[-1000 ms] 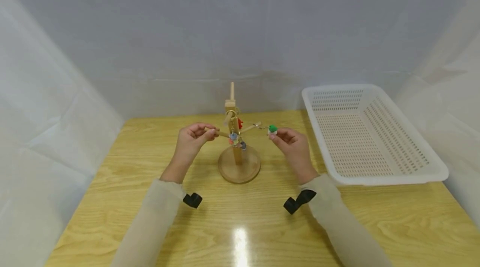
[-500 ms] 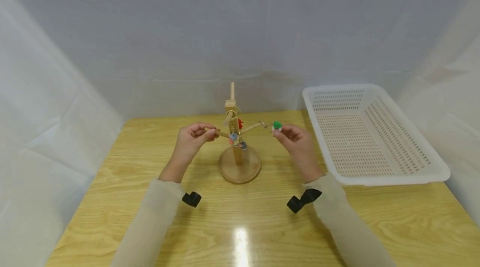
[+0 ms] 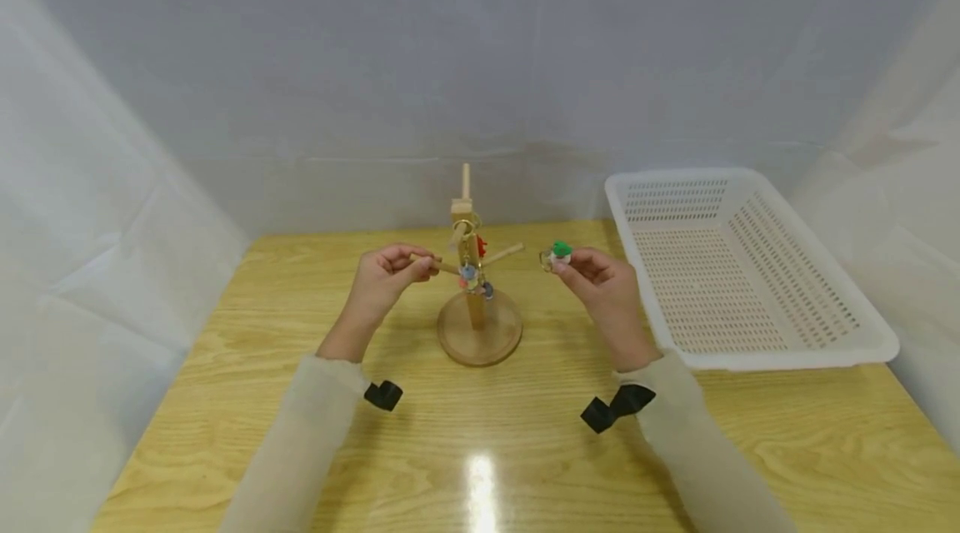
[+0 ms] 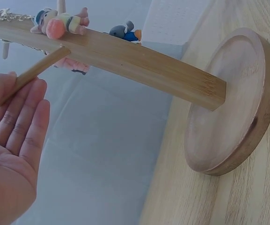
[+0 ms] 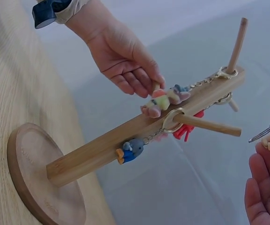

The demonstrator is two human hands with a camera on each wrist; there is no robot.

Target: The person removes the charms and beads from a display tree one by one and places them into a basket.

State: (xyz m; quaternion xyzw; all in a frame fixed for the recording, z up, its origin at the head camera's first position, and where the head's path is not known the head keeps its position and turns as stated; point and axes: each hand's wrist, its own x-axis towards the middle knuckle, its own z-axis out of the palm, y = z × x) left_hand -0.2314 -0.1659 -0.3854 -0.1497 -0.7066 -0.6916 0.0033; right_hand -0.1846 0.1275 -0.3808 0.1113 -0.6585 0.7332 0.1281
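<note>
A wooden stand [image 3: 476,315] with a round base and several pegs stands mid-table. My left hand [image 3: 386,276] pinches the tip of its left peg [image 4: 35,68] between thumb and forefinger. To the right of the stand, my right hand [image 3: 606,287] pinches a keychain figure [image 3: 560,252] with a green top and pale body. Its metal ring [image 5: 262,133] hangs free, apart from the bare right peg [image 3: 504,254]. Other figures hang from the stand: a blue-capped one [image 4: 64,24], a grey-and-blue one [image 5: 131,151] and a red one [image 3: 482,247].
A white perforated plastic basket [image 3: 637,266] stands on the right of the wood-grain table [image 3: 300,266]. Pale sheeting [image 3: 360,100] hangs behind the table and at both sides.
My right hand has moved rightward with the green-topped keychain, and its ring has come off the tip of the right peg. My left hand has stayed on the left peg.
</note>
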